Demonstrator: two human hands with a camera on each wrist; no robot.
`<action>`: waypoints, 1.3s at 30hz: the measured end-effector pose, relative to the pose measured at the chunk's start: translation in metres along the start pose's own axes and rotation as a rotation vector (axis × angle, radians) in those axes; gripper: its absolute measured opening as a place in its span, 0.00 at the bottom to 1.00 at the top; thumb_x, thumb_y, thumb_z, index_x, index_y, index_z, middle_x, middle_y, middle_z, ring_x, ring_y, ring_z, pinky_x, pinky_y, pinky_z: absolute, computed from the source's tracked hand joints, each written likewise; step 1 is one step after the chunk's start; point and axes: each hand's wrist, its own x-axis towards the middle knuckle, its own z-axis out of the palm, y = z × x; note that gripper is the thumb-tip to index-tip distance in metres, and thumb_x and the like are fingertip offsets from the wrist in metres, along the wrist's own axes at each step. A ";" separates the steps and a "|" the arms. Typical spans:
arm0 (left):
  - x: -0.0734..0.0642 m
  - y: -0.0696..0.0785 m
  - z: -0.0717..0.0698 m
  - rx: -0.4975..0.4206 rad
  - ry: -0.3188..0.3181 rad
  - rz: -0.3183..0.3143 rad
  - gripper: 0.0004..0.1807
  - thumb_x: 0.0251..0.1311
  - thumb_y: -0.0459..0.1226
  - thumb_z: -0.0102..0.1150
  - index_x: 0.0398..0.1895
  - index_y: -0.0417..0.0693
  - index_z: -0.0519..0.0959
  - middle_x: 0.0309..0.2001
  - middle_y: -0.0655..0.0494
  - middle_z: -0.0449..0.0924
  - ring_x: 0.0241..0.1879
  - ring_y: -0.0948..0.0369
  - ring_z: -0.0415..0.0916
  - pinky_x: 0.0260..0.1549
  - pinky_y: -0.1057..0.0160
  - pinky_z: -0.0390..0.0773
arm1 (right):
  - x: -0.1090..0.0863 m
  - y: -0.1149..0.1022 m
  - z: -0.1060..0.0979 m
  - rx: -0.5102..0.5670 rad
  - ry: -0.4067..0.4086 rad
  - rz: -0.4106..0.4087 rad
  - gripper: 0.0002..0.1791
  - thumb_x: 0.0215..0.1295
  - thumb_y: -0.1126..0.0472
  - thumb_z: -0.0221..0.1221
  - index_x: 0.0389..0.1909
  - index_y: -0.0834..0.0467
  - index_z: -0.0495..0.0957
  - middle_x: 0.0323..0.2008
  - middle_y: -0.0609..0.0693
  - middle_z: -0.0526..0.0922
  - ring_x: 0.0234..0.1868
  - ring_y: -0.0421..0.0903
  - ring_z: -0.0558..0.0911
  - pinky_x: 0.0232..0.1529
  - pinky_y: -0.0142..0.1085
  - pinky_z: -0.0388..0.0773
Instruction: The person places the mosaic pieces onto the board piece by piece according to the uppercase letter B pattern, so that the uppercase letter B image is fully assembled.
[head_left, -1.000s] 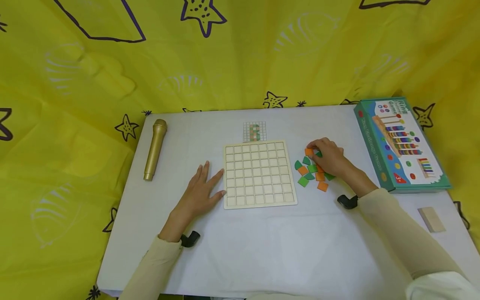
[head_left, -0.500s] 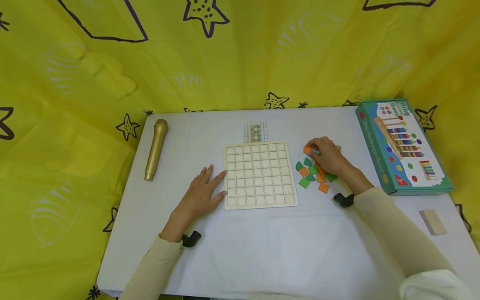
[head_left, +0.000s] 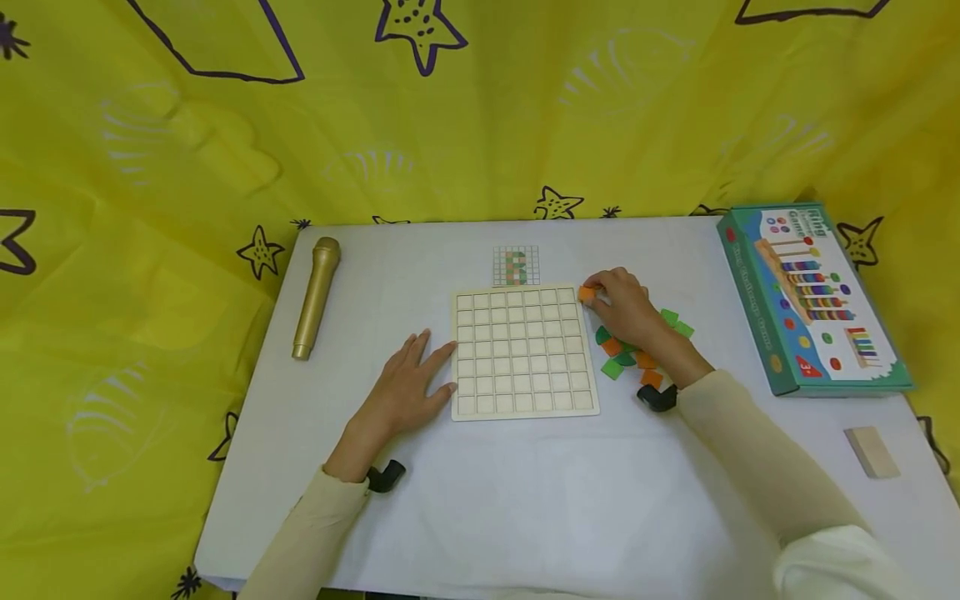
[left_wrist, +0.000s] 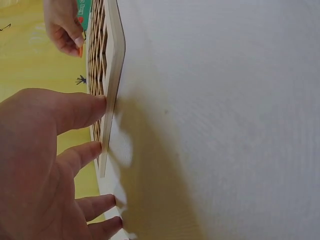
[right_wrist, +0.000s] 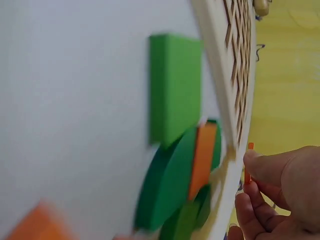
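Note:
My right hand (head_left: 628, 308) pinches an orange square tile (head_left: 587, 293) between thumb and fingers at the far right corner of the wooden grid board (head_left: 523, 414). In the right wrist view the tile (right_wrist: 248, 164) shows as a thin edge at the fingertips. My left hand (head_left: 405, 385) lies with fingers spread at the board's left side. The left wrist view has its thumb and index fingertip against the board's edge (left_wrist: 112, 85). Loose green and orange tiles, squares (head_left: 612, 368) and rounded pieces (head_left: 603, 335), lie right of the board, partly under my right forearm.
A small pattern card (head_left: 516, 266) lies behind the board. At the far left is a gold microphone (head_left: 316, 298). A green game box (head_left: 817, 300) stands on the right, with a pale wooden block (head_left: 872, 452) in front of it. A yellow curtain (head_left: 480, 125) borders the table's back.
My right hand has lifted the orange tile from the pile and carried it left to the board's corner. More green tiles are now uncovered. My left hand stays in place.

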 end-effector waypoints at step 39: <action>0.002 0.003 -0.003 -0.029 -0.025 -0.029 0.36 0.74 0.55 0.54 0.84 0.64 0.61 0.86 0.40 0.44 0.85 0.40 0.39 0.80 0.37 0.50 | 0.027 -0.092 0.075 -0.086 -0.099 -0.221 0.11 0.77 0.63 0.59 0.54 0.59 0.84 0.55 0.54 0.81 0.59 0.57 0.79 0.56 0.53 0.70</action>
